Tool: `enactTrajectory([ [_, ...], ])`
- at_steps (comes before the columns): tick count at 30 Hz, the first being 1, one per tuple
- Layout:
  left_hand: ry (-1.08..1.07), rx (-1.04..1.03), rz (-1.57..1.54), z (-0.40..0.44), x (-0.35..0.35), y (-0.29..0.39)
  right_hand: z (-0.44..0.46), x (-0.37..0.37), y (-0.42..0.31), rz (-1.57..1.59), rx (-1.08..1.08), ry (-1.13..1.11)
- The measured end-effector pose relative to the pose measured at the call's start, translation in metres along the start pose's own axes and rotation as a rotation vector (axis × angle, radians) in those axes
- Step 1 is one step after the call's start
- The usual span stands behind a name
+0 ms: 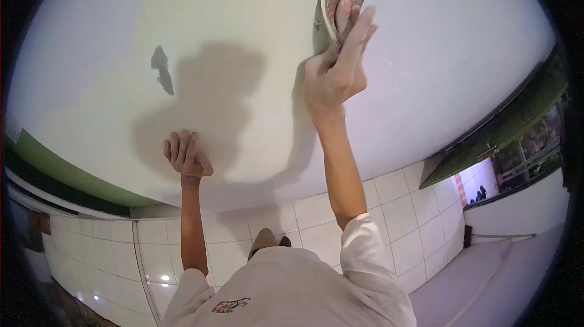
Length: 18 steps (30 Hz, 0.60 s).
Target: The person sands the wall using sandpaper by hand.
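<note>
Up on the pale wall (267, 114), my right hand (340, 77) grips a folded piece of sandpaper (331, 6), reddish-brown with a whitish curled edge. The fingers lie over the sandpaper against the wall, and part of it is hidden behind them. Lower and to the left, my left hand (186, 155) is at the wall with its fingers stretched upward and holds nothing. Whether its palm touches the surface I cannot tell. Above that hand, a grey patch (162, 70) marks the wall, partly surrounded by a yellowish area.
White floor tiles (316, 217) lie below, with a shoe (263, 240) at the wall's foot. A green door (486, 132) stands at the right beside an opening. Along the left edge runs a green frame (73, 172). My shadow falls across the wall.
</note>
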<state>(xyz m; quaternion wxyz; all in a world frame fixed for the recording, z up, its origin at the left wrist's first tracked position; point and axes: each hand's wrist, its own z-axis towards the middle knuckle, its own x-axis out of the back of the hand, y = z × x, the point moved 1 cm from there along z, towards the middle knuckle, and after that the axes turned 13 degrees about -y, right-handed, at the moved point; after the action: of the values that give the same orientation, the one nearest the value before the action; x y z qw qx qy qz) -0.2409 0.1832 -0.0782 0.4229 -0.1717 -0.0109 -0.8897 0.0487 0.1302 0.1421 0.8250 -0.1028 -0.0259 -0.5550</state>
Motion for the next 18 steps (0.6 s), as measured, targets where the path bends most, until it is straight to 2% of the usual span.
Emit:
enactTrajectory([
  [2, 0.032, -0.003, 0.007, 0.009, -0.008, -0.002, -0.007, -0.003, 0.003, 0.015, 0.018, 0.008],
  [4, 0.057, -0.017, -0.010, 0.005, -0.008, -0.003, -0.065, -0.006, 0.012, 0.027, -0.040, -0.137],
  [8, 0.029, 0.000, 0.021, 0.001, -0.009, -0.005, -0.056, -0.002, 0.016, -0.050, -0.009, -0.112],
  [10, 0.027, -0.008, 0.017, 0.003, -0.008, -0.004, -0.016, 0.002, 0.011, -0.103, 0.033, -0.031],
  [12, 0.010, -0.006, 0.019, 0.002, -0.005, -0.002, -0.030, 0.002, 0.008, -0.084, 0.007, -0.036],
  [15, 0.010, 0.004, 0.022, 0.002, -0.004, -0.002, -0.062, 0.007, -0.002, -0.080, -0.067, -0.190],
  [18, 0.010, 0.006, 0.017, 0.003, -0.005, -0.002, -0.041, 0.008, 0.007, -0.074, -0.004, -0.115],
])
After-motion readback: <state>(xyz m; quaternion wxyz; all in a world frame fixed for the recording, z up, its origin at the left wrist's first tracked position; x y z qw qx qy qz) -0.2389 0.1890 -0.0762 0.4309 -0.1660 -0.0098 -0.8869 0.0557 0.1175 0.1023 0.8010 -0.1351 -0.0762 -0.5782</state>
